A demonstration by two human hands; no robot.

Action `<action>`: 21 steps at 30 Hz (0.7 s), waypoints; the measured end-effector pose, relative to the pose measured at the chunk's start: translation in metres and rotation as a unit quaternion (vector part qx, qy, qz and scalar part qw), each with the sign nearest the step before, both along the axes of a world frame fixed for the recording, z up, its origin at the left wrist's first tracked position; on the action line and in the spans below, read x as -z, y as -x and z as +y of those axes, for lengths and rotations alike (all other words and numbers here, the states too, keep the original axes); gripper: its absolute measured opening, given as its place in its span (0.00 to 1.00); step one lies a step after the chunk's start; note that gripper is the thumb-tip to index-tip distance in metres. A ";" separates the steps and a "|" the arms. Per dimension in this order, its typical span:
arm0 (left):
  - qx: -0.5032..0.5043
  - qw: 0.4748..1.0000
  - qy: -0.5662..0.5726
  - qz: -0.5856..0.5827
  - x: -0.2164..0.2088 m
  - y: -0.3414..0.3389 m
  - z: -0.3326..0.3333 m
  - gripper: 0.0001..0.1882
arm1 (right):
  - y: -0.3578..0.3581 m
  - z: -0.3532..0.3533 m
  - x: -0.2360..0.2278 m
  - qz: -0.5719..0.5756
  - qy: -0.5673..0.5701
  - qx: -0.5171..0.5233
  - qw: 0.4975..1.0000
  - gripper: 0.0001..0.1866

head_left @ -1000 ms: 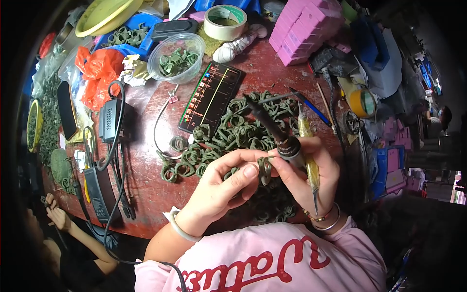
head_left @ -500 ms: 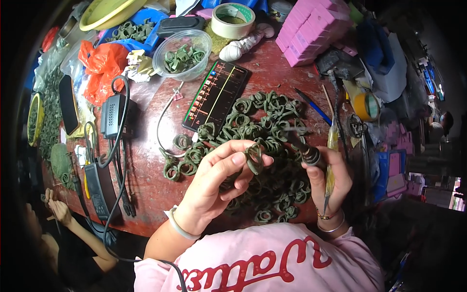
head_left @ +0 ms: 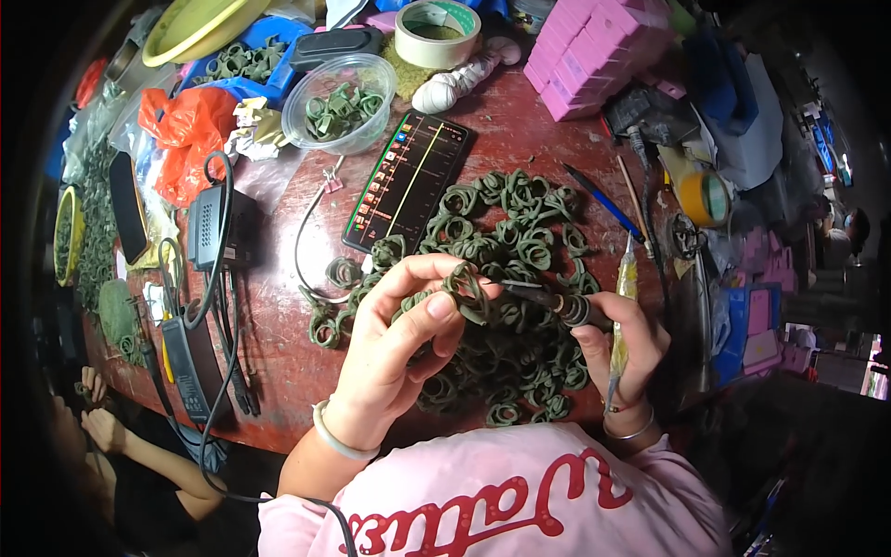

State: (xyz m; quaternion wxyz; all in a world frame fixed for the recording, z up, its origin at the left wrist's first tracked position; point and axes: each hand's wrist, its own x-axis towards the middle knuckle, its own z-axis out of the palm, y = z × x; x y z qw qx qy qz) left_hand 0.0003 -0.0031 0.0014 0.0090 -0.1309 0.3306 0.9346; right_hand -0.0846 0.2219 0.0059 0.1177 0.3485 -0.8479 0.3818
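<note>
Pinched upright between the thumb and fingers of my left hand [head_left: 399,320] is a dark green ring, seemingly wax [head_left: 469,295]. My right hand [head_left: 633,342] is closed around a soldering-iron-like heated pen [head_left: 574,309], whose thin tip points left and reaches the ring's edge or very close to it; contact is hard to tell. A slim tool with a yellow wrapped handle [head_left: 627,278] also rests in the right hand, standing up between the fingers. Under and beyond both hands spreads a pile of similar green rings [head_left: 534,348].
A phone [head_left: 408,181] with a lit screen lies beyond the pile. Behind it are a clear tub of green pieces [head_left: 339,104], a tape roll [head_left: 436,35] and stacked pink blocks [head_left: 594,56]. Left are a corded black box [head_left: 218,226] and another person's hands [head_left: 104,427].
The heated pen has swung left and down, bringing its tip to the ring. My left hand and the ring have shifted slightly left. The view has moved a little.
</note>
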 end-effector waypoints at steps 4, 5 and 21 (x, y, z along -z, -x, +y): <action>-0.002 1.000 -0.005 0.001 0.003 0.000 0.000 0.13 | -0.001 0.000 0.001 0.018 -0.014 0.010 1.000 0.20; -0.002 1.000 -0.005 0.001 0.003 0.000 0.000 0.13 | -0.001 0.000 0.000 0.026 -0.016 0.009 0.999 0.20; -0.015 0.998 0.055 -0.022 -0.005 0.000 0.004 0.18 | 0.000 -0.001 0.001 0.044 -0.038 0.007 0.998 0.19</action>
